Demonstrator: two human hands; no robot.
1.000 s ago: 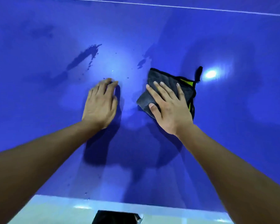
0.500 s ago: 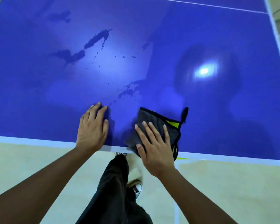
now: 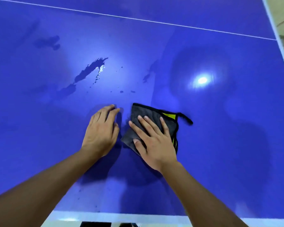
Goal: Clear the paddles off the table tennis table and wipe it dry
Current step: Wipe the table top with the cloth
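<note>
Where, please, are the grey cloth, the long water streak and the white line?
grey cloth (image 3: 147, 111): head view, uncovered upper part.
water streak (image 3: 88, 70): head view, its dark middle.
white line (image 3: 138, 19): head view, mid-length.

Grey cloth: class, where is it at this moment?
In the head view the grey cloth lies on the blue table, right of centre, under the right hand, beside the left hand.

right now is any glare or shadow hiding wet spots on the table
Head view: a lamp's reflection glares on the table, beyond and right of the cloth. Head view: a softer sheen covers the water streak, which reads dark. Head view: arm shadows darken the surface around the left hand and right hand, where faint wetness could hide.
</note>
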